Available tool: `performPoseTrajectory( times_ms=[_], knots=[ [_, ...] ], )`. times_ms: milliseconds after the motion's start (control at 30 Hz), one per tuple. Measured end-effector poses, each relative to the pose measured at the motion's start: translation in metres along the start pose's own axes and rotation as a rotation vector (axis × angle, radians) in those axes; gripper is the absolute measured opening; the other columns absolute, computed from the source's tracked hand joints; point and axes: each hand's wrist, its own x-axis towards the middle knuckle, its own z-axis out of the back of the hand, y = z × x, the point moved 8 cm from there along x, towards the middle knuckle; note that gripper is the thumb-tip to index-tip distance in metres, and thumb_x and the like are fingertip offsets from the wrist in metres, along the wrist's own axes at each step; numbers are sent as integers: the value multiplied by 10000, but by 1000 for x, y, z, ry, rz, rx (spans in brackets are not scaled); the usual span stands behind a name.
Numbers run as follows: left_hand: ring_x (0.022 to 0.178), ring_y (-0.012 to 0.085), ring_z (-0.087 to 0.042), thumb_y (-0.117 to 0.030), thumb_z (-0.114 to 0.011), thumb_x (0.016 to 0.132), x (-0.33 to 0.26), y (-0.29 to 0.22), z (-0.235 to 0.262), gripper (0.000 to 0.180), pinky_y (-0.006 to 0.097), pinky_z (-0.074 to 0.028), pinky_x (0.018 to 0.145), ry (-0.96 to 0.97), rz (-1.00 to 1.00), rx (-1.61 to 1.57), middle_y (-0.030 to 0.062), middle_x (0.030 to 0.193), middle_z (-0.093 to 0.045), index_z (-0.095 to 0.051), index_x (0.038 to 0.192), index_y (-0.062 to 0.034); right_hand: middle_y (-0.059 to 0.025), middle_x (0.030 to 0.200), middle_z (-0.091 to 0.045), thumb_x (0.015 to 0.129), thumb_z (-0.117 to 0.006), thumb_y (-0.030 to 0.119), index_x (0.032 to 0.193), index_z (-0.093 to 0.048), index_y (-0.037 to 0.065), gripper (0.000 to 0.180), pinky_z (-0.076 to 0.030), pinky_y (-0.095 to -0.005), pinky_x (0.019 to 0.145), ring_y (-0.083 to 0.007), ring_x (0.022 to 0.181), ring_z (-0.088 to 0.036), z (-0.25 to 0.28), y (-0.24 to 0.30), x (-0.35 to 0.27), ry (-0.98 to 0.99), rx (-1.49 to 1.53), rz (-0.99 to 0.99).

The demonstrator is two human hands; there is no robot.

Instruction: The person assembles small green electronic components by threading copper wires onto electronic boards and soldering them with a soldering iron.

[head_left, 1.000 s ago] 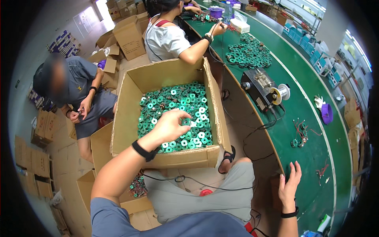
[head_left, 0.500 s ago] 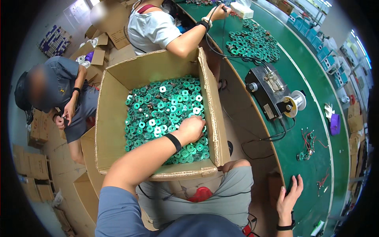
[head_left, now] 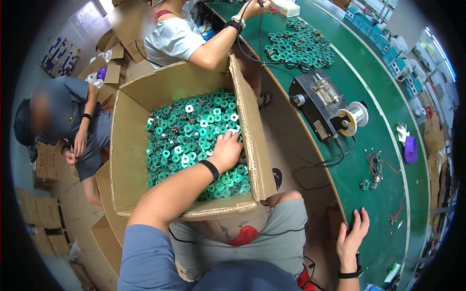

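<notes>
My left hand (head_left: 226, 151) reaches into a large open cardboard box (head_left: 127, 140) in front of me. Its fingers are curled down against a heap of small green ring-shaped circuit boards (head_left: 189, 128), close to the box's right wall. The fingertips are partly hidden, so what they grip, if anything, cannot be made out. At the lower right, my right hand (head_left: 353, 237) rests at the edge of the green workbench (head_left: 320, 160) with fingers stretched out, holding nothing. Near it on the bench lie a few round parts with red wires (head_left: 374, 174).
A black soldering device (head_left: 318, 104) with a solder reel (head_left: 354, 118) stands on the bench. Beyond it spreads a pile of green ring boards (head_left: 298, 46). A co-worker (head_left: 174, 39) sits past the box, another person (head_left: 73, 111) at the left. A purple tape roll (head_left: 410, 149) lies farther right.
My view has shifted slightly, so the bench and box appear farther left. My left hand has moved a little within the heap, its fingers extending more forward. My right hand stays at the bench edge.
</notes>
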Motion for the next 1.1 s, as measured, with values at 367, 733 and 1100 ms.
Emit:
performPoseTrajectory(
  times_ms=[367,733,1100],
  knots=[
    [1194,312,-564,-2,-678,791,-159,-21,289,345,402,-420,1051,-540,71,-549,162,1239,-612,-667,1136,0,-179,1329,-563,790,-719,129,1210,-623,39,440,-427,-459,1055,-363,1236,-534,57,89,-6,200,697,299],
    [881,149,-596,60,-624,863,-395,-59,221,195,260,-499,751,-746,456,-1121,81,1021,-636,-686,1040,5,-213,1319,-580,867,-681,114,1339,-546,46,495,-467,-446,1024,-395,1228,-559,27,-25,108,-189,172,84],
    [870,164,-668,41,-680,855,-432,-67,195,222,285,-552,781,-648,484,-1134,101,1000,-684,-710,1073,17,-154,1042,-655,810,-732,62,1173,-633,53,376,-512,-437,883,-346,1003,-638,2,-20,111,-149,55,45]
  ],
)
